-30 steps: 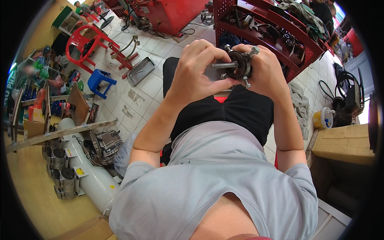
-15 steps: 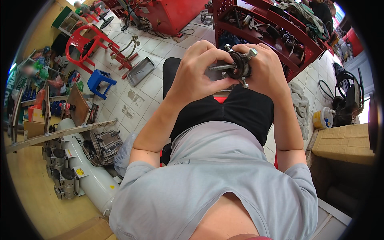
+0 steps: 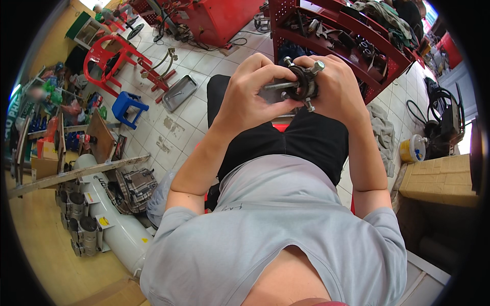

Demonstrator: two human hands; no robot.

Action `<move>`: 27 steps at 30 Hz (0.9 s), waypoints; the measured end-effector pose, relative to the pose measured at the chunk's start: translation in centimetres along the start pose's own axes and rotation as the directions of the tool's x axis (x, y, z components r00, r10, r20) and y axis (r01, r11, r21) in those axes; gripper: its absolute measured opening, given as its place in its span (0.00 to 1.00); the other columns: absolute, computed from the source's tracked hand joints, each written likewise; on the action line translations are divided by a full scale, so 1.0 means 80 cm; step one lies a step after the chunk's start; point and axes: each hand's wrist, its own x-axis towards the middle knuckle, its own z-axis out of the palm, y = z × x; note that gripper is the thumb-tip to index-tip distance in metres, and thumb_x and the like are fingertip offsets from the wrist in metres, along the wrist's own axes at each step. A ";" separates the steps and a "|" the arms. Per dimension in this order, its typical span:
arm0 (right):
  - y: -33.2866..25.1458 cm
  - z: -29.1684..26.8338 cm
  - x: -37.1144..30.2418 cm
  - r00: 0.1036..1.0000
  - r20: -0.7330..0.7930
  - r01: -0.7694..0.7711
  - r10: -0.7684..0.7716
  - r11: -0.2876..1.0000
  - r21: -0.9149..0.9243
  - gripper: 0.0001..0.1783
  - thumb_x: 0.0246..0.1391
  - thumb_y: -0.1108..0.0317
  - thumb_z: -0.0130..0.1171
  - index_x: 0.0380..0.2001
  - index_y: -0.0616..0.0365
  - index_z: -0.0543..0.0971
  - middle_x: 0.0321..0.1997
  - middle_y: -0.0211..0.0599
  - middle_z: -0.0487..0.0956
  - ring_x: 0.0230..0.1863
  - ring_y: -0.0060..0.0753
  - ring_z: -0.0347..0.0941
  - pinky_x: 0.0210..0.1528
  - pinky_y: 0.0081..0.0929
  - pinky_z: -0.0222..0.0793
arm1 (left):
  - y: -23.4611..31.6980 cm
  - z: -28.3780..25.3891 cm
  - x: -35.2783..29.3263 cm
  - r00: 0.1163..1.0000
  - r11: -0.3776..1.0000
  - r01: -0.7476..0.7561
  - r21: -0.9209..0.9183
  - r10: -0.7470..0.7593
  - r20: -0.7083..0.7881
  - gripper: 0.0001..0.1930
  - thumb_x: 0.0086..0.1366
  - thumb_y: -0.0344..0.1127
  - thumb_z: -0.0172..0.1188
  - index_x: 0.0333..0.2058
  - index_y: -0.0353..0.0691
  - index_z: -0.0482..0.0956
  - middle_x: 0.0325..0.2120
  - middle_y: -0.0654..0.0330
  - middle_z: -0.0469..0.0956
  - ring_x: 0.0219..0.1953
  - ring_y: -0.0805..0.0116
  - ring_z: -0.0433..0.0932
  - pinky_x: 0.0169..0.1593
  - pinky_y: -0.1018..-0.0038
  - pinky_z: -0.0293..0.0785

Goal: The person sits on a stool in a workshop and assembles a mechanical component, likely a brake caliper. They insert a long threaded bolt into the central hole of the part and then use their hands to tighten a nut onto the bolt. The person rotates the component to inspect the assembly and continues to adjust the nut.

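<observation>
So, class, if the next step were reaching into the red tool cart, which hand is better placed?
Probably the right hand: it looks nearer the red tool cart, though it and the left hand both hold the metal part.

Bolted metal part (image 3: 308, 83) partly hidden behind the right hand (image 3: 336, 85)

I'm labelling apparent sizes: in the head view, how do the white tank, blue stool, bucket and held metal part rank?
1. Tank
2. Stool and metal part: unsure, as the part is nearer and partly hidden
3. Bucket
</observation>
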 end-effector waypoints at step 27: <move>-0.001 -0.004 0.000 0.999 0.028 -0.044 0.045 0.999 -0.022 0.26 0.27 0.70 0.68 0.38 0.54 0.77 0.29 0.35 0.80 0.34 0.40 0.77 0.37 0.33 0.68 | 0.003 0.000 -0.003 0.998 0.997 0.053 0.049 -0.052 -0.021 0.22 0.36 0.32 0.78 0.33 0.40 0.81 0.26 0.64 0.72 0.28 0.73 0.70 0.30 0.79 0.65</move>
